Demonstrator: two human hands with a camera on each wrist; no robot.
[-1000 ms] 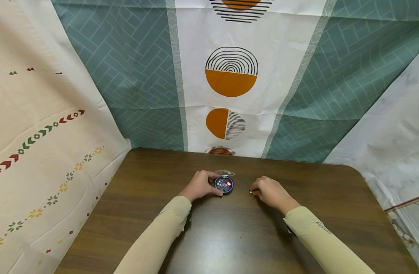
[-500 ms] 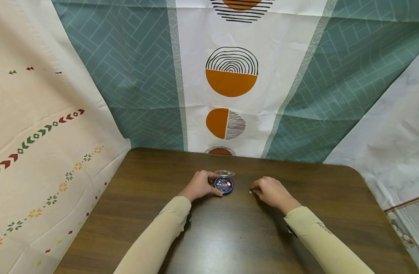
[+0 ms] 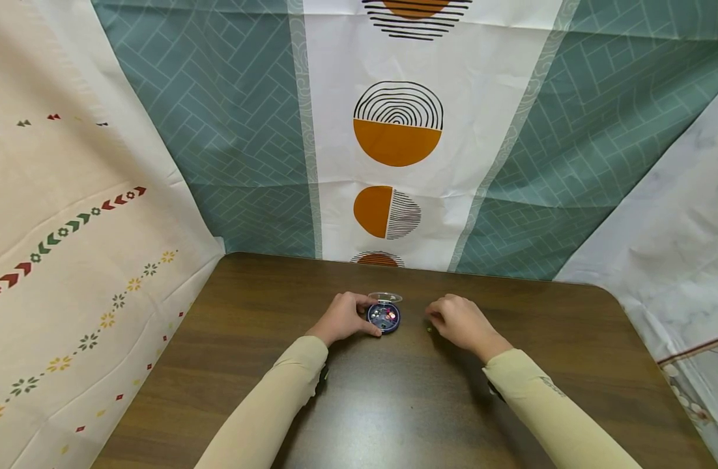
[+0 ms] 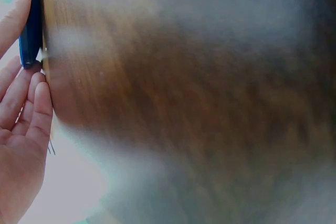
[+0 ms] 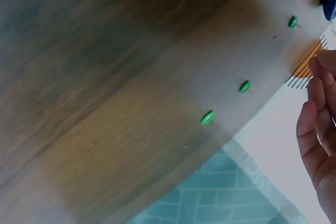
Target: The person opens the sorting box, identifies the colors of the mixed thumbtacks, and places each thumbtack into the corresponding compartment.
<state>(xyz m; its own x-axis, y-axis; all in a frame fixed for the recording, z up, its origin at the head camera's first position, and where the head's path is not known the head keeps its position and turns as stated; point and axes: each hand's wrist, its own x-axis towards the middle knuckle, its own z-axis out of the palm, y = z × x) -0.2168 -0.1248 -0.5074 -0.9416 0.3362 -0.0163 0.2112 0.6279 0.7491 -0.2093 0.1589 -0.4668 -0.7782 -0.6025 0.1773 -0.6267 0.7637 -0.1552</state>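
My left hand [image 3: 345, 316] grips the left side of a small round dark-blue case [image 3: 394, 327], thumb at its near edge. The clear hinged lid [image 3: 386, 297] stands up at the back, and small coloured pieces lie inside. In the left wrist view, thumb and fingers clasp the case [image 4: 32, 30] from its side. My right hand [image 3: 461, 321] hovers right of the case, fingers bent; its fingertips hide whatever may be between them. A green thumbtack [image 3: 429, 329] lies below those fingers. The right wrist view shows more thumbtacks [image 5: 245, 86] on the table near the right hand [image 5: 320, 108].
The brown wooden table [image 3: 247, 404] has a patterned curtain [image 3: 247, 163] hanging behind its far edge. A light cloth with printed motifs [image 3: 89, 260] hangs on the left, and a white one [image 3: 681, 247] on the right.
My right hand has shifted slightly left and away from me, off the green thumbtack it was beside. The left hand and the case have stayed put.
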